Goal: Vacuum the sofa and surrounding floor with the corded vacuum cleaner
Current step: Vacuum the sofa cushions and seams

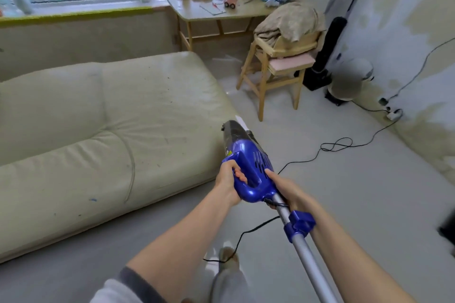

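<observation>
A blue corded vacuum cleaner (248, 162) is held in the air, its dark front end pointing at the right edge of a cream sofa (103, 130). My left hand (230, 181) grips the blue loop handle. My right hand (285, 189) holds the vacuum's body where the silver tube (307, 251) joins it. The tube runs back toward me past a blue clamp (299, 225). Dark crumbs speckle the sofa's seat. The black cord (337, 145) trails from the vacuum over the grey floor (332, 204) to a wall plug (394, 114) on the right.
A wooden stool (275, 74) piled with cloth stands beyond the sofa's right end. Behind it is a cluttered wooden table (209, 11) under the window. A black tower and a round white fan (350, 80) stand by the right wall. My feet (226, 263) are below.
</observation>
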Tool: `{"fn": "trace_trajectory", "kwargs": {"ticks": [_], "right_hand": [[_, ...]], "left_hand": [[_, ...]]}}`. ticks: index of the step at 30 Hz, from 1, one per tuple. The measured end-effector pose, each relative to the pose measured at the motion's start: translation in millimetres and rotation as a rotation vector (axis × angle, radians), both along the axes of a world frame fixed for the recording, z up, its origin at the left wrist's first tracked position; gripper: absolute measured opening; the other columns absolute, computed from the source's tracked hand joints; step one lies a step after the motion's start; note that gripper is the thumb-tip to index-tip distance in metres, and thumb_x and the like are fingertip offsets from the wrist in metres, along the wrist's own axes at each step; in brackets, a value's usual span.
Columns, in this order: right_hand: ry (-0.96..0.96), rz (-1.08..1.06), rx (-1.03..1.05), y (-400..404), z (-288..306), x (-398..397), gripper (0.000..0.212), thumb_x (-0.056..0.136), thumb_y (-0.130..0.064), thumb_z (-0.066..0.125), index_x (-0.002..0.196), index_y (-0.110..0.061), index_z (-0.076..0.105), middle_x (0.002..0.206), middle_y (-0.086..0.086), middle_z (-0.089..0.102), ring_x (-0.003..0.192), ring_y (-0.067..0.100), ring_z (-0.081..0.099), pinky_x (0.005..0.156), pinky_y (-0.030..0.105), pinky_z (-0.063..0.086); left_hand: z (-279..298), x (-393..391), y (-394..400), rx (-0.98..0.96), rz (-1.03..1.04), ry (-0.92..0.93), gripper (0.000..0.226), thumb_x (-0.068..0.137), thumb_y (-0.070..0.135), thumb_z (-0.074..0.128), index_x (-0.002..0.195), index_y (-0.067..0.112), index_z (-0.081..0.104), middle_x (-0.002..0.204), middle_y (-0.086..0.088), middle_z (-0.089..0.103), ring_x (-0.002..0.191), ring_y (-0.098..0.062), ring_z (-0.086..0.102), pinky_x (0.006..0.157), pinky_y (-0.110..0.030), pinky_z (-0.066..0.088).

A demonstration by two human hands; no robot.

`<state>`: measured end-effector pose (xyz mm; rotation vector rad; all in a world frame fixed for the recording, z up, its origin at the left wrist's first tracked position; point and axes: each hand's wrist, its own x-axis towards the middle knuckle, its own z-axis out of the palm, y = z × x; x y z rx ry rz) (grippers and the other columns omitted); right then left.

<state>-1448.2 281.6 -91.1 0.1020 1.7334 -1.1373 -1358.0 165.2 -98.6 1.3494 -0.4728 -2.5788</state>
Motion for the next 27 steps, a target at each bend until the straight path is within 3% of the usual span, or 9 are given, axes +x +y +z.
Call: {"fn": "trace_trajectory", "kwargs": {"ticks": [11, 16, 27], "right_hand": [[-0.146, 0.053, -0.003, -25, -33, -64, 0.035, 0.097, -0.037, 0.053, 0.096, -0.003, 0.059, 0.057, 0.010, 0.064, 0.043, 0.017, 0.059, 0.042, 0.023, 0.048], [-0.121, 0.115, 0.020, -33, -31, -78, 0.035, 0.096, -0.037, 0.056, 0.096, -0.002, 0.060, 0.059, 0.010, 0.066, 0.043, 0.018, 0.060, 0.042, 0.023, 0.048], [-0.130, 0.162, 0.013, -43, -28, -43, 0.036, 0.096, -0.035, 0.056, 0.103, 0.000, 0.058, 0.058, 0.010, 0.067, 0.042, 0.018, 0.061, 0.040, 0.023, 0.048]], "left_hand": [[-23, -63, -22, -0.020, 0.031, -0.162, 0.023, 0.072, 0.001, 0.039, 0.057, 0.017, 0.033, 0.042, 0.006, 0.033, 0.032, -0.008, 0.029, 0.037, -0.016, 0.029], [-33, -67, -26, 0.056, 0.087, -0.127, 0.028, 0.077, 0.002, 0.038, 0.056, 0.018, 0.031, 0.041, 0.008, 0.032, 0.030, -0.005, 0.029, 0.034, -0.015, 0.028], [-23, -26, -32, 0.065, 0.178, -0.123, 0.031, 0.082, 0.000, 0.038, 0.057, 0.018, 0.032, 0.041, 0.009, 0.033, 0.029, -0.003, 0.029, 0.032, -0.014, 0.028]]}}
